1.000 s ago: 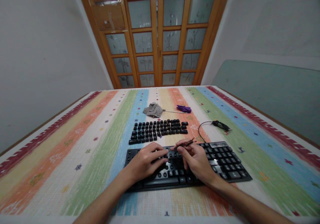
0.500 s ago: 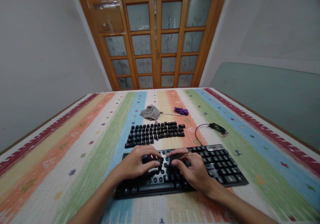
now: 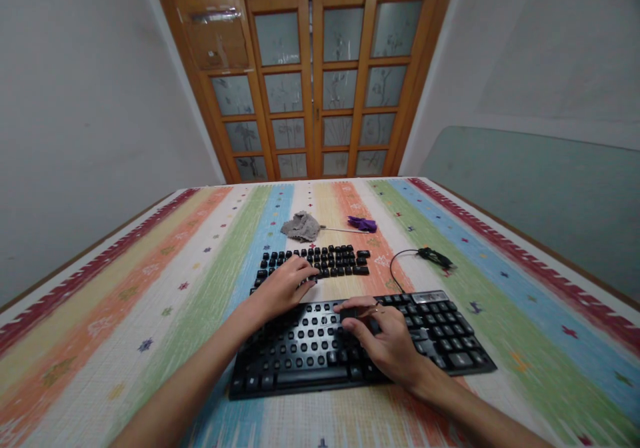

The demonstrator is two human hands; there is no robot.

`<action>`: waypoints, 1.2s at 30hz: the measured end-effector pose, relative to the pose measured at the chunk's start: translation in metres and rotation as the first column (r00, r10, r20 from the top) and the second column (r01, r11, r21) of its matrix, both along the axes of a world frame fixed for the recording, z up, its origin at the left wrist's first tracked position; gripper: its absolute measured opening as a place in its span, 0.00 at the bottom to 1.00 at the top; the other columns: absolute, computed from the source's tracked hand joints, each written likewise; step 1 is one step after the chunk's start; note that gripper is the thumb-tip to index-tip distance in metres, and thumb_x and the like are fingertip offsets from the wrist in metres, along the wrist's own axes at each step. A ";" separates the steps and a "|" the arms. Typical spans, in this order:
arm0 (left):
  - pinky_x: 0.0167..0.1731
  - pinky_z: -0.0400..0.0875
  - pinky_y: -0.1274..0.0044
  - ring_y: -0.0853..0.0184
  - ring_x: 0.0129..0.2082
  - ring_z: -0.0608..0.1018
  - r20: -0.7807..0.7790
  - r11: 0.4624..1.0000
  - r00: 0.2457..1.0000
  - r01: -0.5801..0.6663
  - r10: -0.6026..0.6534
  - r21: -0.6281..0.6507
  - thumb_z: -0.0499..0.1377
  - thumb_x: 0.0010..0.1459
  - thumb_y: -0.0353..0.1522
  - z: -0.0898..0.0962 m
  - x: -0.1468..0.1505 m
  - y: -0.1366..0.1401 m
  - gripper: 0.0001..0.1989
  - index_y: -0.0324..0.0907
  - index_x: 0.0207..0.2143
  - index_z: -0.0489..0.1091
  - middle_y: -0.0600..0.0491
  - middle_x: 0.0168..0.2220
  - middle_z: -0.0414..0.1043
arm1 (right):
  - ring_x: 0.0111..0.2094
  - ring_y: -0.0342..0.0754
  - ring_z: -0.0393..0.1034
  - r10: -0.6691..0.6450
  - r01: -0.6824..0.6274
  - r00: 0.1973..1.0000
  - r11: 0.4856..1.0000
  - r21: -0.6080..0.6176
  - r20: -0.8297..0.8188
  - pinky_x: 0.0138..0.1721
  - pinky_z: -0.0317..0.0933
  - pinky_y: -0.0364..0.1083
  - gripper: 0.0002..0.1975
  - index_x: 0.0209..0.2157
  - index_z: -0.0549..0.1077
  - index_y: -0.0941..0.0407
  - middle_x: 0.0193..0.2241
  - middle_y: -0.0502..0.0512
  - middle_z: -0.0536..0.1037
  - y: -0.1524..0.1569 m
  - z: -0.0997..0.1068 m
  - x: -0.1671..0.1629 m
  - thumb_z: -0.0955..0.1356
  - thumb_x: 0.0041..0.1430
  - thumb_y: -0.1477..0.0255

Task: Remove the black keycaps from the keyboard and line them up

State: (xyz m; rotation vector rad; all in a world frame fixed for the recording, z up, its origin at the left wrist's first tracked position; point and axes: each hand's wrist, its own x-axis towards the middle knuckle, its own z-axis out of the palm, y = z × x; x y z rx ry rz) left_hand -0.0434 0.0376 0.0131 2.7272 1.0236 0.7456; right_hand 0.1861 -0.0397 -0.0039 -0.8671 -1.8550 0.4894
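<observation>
A black keyboard (image 3: pixel 300 361) lies in front of me. Much of its left and middle part is bare of keycaps, showing rows of small round key posts. Beyond it, loose black keycaps (image 3: pixel 345 259) are laid out in rows. My left hand (image 3: pixel 287 287) is over the near side of these rows, thumb and fingers pinched at a black keycap (image 3: pixel 315 277) partly hidden by the fingertips. My right hand (image 3: pixel 383 333) rests over the middle of the keyboard. Its thumb and forefinger close on a small dark tool (image 3: pixel 349 314) with a thin wire-like part.
Behind the keycaps are a crumpled grey cloth (image 3: pixel 301 227), a thin rod (image 3: pixel 345 229) and a purple cloth (image 3: pixel 363 224). The keyboard's cable (image 3: pixel 434 256) lies bundled to the right. A striped tablecloth (image 3: pixel 195 315) covers the table.
My left hand has moved from the keyboard's middle up and away to the loose keycap rows, uncovering the bare key posts. My right hand has stayed almost in place.
</observation>
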 end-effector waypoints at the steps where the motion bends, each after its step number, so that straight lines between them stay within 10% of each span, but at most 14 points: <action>1: 0.45 0.70 0.66 0.61 0.44 0.71 -0.018 1.000 1.000 0.000 0.000 0.001 0.56 0.63 0.28 -0.003 0.002 0.002 0.09 0.40 0.45 0.71 0.47 0.41 0.70 | 0.29 0.49 0.78 -0.001 0.001 1.000 1.000 0.004 -0.001 0.23 0.67 0.44 0.10 0.34 0.76 0.56 0.34 0.59 0.83 0.000 0.000 0.000 0.66 0.65 0.65; 36: 0.41 0.68 0.69 0.61 0.39 0.69 -0.096 0.999 0.995 -0.037 0.037 -0.005 0.57 0.58 0.26 -0.020 0.007 0.012 0.04 0.39 0.33 0.71 0.49 0.34 0.69 | 0.29 0.47 0.78 0.022 -0.028 0.999 0.991 0.132 0.047 0.24 0.67 0.41 0.09 0.37 0.76 0.59 0.31 0.57 0.83 -0.002 0.002 0.001 0.68 0.64 0.67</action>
